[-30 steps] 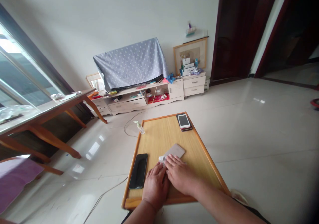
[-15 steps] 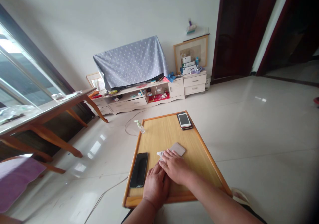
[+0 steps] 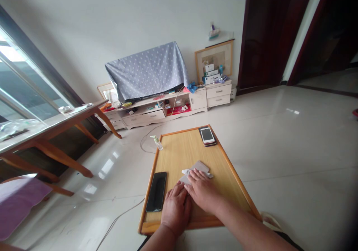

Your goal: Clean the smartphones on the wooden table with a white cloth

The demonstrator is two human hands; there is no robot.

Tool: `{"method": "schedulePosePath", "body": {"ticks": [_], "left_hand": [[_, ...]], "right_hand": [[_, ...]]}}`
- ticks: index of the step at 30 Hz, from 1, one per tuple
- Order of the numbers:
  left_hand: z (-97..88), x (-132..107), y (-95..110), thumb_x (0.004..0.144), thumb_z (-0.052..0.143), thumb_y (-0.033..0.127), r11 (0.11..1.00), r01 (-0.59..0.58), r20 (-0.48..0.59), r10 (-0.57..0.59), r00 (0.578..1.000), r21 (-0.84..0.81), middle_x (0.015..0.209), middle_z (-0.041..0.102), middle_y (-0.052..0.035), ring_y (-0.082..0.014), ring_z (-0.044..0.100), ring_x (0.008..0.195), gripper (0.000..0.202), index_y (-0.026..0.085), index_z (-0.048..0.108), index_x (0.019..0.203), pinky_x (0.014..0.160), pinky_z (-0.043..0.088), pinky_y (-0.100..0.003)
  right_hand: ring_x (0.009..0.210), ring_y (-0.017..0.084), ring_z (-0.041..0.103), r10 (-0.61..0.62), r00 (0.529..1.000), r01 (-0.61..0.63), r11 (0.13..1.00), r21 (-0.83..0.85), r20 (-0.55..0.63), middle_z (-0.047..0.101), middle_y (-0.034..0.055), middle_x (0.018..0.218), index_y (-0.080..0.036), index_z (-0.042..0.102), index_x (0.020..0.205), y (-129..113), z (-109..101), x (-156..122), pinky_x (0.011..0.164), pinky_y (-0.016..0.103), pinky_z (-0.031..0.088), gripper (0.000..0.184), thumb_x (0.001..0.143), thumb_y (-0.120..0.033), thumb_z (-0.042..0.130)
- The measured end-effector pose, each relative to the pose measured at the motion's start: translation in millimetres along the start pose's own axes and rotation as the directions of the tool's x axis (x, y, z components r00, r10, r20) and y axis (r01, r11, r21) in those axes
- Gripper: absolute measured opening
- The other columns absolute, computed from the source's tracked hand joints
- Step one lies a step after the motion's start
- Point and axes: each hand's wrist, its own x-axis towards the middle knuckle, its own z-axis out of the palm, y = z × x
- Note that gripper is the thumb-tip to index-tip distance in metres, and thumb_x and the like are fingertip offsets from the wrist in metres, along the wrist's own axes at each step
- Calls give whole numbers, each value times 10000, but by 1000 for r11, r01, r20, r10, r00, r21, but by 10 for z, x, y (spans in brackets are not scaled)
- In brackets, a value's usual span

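Observation:
A flat, pinkish-grey phone-shaped piece [image 3: 201, 165] with rounded corners lies aslant on a small wooden table [image 3: 181, 150]. My left hand [image 3: 176, 206] is closed around its near end, which the fingers hide. Across its middle, my right hand [image 3: 203, 191] presses a crumpled white tissue [image 3: 186, 172] with its fingers together; tissue edges stick out on both sides. Left of my hands lies a black smartphone [image 3: 156, 191], screen up. At the far right corner a white phone [image 3: 207, 134] rests on a dark one. A small clear pump bottle [image 3: 158, 143] stands near the far left corner.
The table has a raised wooden rim [image 3: 237, 169]. Beyond it stands a white low cabinet [image 3: 148, 117] bearing a large shape under a dotted grey cloth [image 3: 148, 72]. A long wooden side table [image 3: 64, 120] is at left, and cables [image 3: 120, 217] run over the tiled floor.
My right hand has slid the tissue a little to the right across the pinkish-grey piece. My left hand keeps its place at the near end.

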Motion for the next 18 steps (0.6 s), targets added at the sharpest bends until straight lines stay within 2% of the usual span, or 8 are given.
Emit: {"method": "schedulePosePath", "body": {"ticks": [3,5,8,10,12,14,16,18], "left_hand": [[6,-7,4,913,537,234,999,31,-3,-31,1000,16,1309,664,-70,-269,574,1306,391,285,640,1286,1054,528,-481],[12,-10,0,902,550,230,999,36,-10,-36,999,22,1303,667,-66,-267,577,1301,380,280,652,1264,1051,531,-477],[13,-10,-8,907,548,234,1000,20,-8,-20,1000,20,1307,667,-62,-262,574,1304,376,286,652,1264,1045,534,-465],[10,-12,-13,912,544,235,1000,12,-9,-12,1000,18,1314,664,-62,-260,570,1308,377,288,648,1270,1044,533,-459],[7,-16,-15,910,545,227,1000,12,-13,-12,1000,17,1314,663,-67,-263,570,1307,382,284,647,1274,1039,533,-459],[7,-19,-16,904,547,217,1000,18,-15,-18,1000,17,1306,666,-70,-268,572,1302,385,282,650,1270,1034,532,-464],[10,-20,-19,902,547,215,1000,25,-11,-25,1000,15,1301,669,-70,-272,573,1300,386,285,652,1266,1031,532,-466],[15,-19,-23,900,548,216,1000,29,-8,-29,1000,13,1299,670,-67,-273,573,1301,386,289,653,1264,1032,530,-469]], "right_hand": [[1509,322,272,130,991,-132,990,-53,-41,384,210,1576,-60,468,1492,152,-111,36,1236,511,194,622,1048,-466,311],[1507,332,273,151,987,-155,985,-74,-58,375,222,1577,-44,474,1483,197,-135,29,1235,519,196,601,1043,-428,333],[1504,304,289,5,999,-7,999,-54,-36,388,184,1583,-82,474,1491,122,-81,-61,1238,494,212,545,1016,-331,377],[1476,271,355,-104,994,104,995,-9,-34,450,140,1557,-137,519,1466,58,-59,-121,1229,458,256,508,992,-266,392],[1419,248,445,-112,989,115,993,29,-94,527,109,1504,-185,590,1404,52,-98,-143,1190,420,336,470,983,-242,390],[1333,240,533,-13,978,23,999,45,-210,601,102,1426,-209,635,1346,104,-190,-125,1116,391,421,439,989,-254,384],[1217,246,604,100,947,-93,995,38,-305,675,107,1302,-213,659,1295,162,-285,-96,1030,377,473,409,998,-283,386],[1097,248,641,158,933,-164,986,10,-324,711,100,1170,-226,678,1225,178,-331,-82,930,358,497,364,1004,-327,407]]}}
